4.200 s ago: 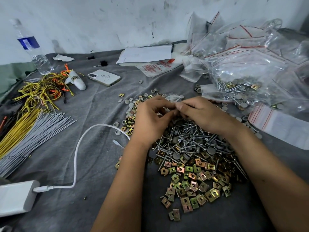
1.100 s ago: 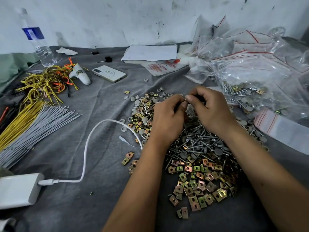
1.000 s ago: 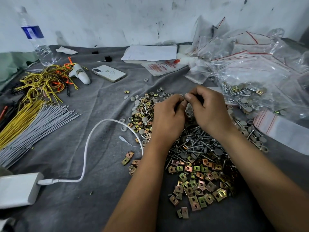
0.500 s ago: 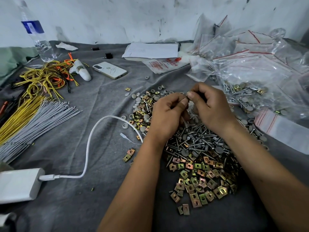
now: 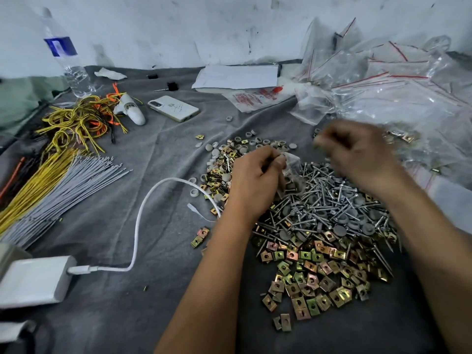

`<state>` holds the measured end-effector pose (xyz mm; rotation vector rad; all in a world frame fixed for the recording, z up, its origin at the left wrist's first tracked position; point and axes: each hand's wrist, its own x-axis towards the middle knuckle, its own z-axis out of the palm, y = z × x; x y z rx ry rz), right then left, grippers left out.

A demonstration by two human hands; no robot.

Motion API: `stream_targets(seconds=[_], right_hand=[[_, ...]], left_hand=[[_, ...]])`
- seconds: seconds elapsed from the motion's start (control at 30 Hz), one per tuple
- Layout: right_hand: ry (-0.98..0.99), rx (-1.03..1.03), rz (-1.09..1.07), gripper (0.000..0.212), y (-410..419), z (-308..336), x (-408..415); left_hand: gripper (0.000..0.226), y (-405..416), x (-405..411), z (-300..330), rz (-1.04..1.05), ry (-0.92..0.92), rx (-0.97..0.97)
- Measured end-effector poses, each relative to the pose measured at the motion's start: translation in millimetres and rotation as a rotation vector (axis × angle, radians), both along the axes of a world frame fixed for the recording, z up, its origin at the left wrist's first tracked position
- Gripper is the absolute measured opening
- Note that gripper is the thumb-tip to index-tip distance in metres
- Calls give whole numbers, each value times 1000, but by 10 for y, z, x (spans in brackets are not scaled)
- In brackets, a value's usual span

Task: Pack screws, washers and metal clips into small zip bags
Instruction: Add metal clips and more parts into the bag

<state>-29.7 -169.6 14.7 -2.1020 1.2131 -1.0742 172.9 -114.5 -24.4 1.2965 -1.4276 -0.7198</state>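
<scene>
Where both hands met a moment ago, the right hand [image 5: 357, 154] now swings toward two o'clock — blurred, contents unclear — while the left hand [image 5: 255, 180] alone pinches the small zip bag [image 5: 291, 162], likely sealed.

— From where is the scene seen?
— From the head, forward and down onto the grey-clothed worktop [image 5: 127, 315], close above it; the white wall [image 5: 178, 26] is faced. Only one view is given.
</scene>
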Motion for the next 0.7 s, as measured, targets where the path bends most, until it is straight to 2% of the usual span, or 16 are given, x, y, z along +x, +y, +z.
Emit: stream_targets(seconds=[0.07, 0.2, 0.27, 0.37, 0.53, 0.7], right_hand=[[73, -14, 125, 5, 96, -62, 172], [43, -34, 206, 18, 120, -55, 243], [-7, -30, 181, 19, 117, -86, 247], [-199, 26, 185, 13, 86, -137, 253], [-203, -7, 209, 3, 90, -181, 336], [-233, 22, 262, 5, 59, -181, 282]], left_hand=[[22, -9, 0, 6, 31, 73, -20], [23, 0, 17, 23, 62, 125, -74], [21, 5, 5, 22, 43, 103, -90], [17, 5, -11, 13, 0, 35, -116], [13, 5, -23, 2, -20, -45, -123], [13, -4, -31, 6, -19, -38, -120]])
